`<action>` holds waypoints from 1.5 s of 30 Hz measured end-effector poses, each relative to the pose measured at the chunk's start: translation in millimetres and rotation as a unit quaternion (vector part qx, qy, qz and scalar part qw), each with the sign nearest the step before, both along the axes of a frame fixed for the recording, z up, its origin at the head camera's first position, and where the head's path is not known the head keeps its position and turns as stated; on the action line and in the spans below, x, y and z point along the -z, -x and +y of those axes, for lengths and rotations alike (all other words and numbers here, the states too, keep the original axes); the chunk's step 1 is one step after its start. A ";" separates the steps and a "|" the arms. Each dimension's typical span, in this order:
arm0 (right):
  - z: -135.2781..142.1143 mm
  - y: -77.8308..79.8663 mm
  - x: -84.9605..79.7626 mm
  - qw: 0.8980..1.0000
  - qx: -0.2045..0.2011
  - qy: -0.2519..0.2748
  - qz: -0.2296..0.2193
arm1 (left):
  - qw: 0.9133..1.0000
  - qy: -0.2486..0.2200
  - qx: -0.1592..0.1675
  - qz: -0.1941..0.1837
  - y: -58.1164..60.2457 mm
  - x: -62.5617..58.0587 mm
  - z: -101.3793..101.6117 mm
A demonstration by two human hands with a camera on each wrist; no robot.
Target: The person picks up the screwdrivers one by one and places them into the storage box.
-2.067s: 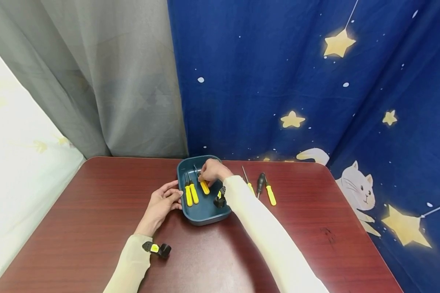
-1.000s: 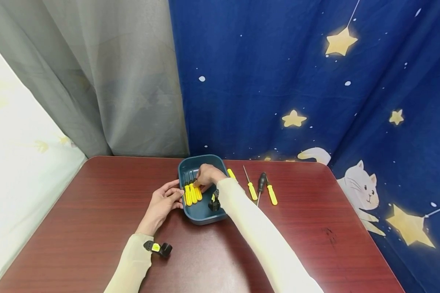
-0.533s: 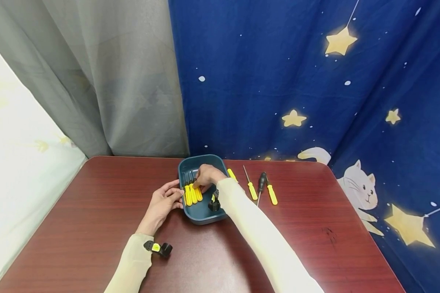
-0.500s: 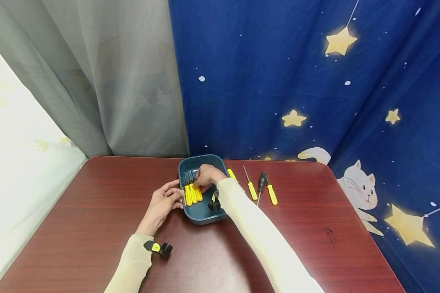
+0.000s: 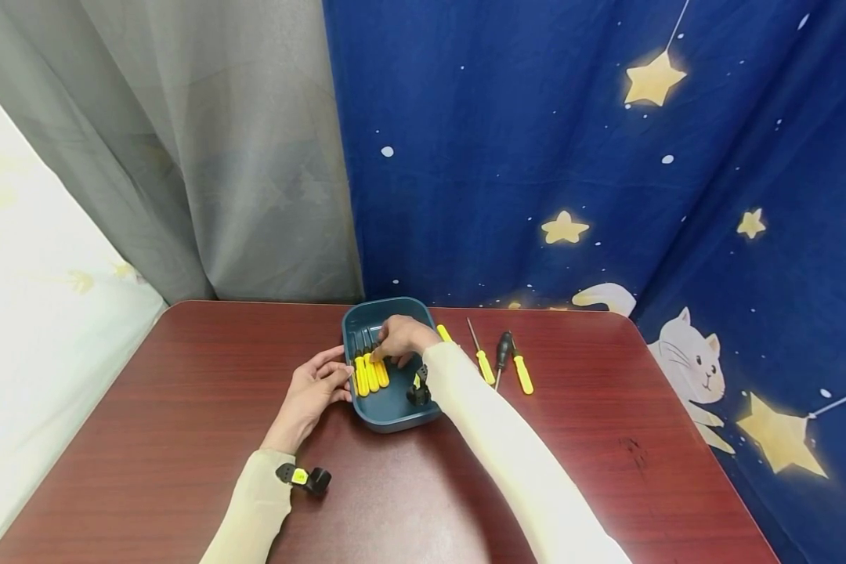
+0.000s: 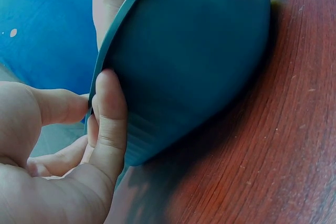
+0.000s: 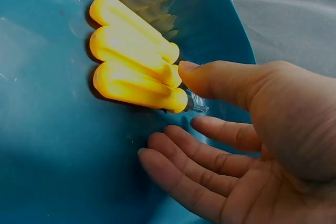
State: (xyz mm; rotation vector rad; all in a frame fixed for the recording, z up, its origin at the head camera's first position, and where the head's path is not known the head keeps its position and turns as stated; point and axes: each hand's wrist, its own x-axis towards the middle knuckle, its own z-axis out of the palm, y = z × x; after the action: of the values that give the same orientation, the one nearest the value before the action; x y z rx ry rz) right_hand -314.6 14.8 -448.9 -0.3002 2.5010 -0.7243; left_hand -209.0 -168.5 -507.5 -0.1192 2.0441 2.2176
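Note:
A dark blue plastic bin (image 5: 395,425) stands near the table's back edge. My left hand (image 5: 310,392) pinches its left rim, thumb inside and fingers along the outer wall (image 6: 184,51) in the left wrist view. Three screwdrivers with yellow handles (image 5: 371,376) lie side by side in the bin against its left wall, shafts toward the back. Over them is my right hand (image 5: 403,337). In the right wrist view its thumb tip is right at the collar of the middle handle (image 7: 134,56), while the other fingers (image 7: 210,156) spread loosely below the nearest handle (image 7: 136,86).
Right of the bin on the table (image 5: 606,470) lie a yellow handle (image 5: 444,333) partly behind the right sleeve, a yellow-handled screwdriver (image 5: 485,368), a black-handled screwdriver (image 5: 503,350) and another yellow one (image 5: 522,376). Curtains (image 5: 465,157) hang right behind the table.
The third yellow screwdriver, earlier held apart by the right hand, now lies against the other two. The right fingers have let go and drawn slightly right. The left hand stays on the rim.

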 end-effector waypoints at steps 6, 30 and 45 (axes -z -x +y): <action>1.2 -2.4 -0.9 0.998 -0.026 -0.033 0.039 | 1.000 0.000 0.000 -0.001 0.0 -0.6 0.3; 8.2 -19.7 -9.4 0.976 -0.114 -0.124 0.141 | 1.000 0.000 0.003 -0.005 -0.8 -0.9 -1.1; 18.8 -37.5 -20.8 0.966 -0.122 -0.122 0.193 | 1.000 -0.004 0.005 -0.005 -0.5 -0.6 -0.7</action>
State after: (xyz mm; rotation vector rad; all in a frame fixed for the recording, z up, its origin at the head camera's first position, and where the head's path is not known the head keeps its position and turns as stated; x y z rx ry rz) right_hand -277.1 33.6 -428.1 -0.7016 2.8081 -0.2726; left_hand -208.6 -169.2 -506.9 -0.1175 2.0260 2.2142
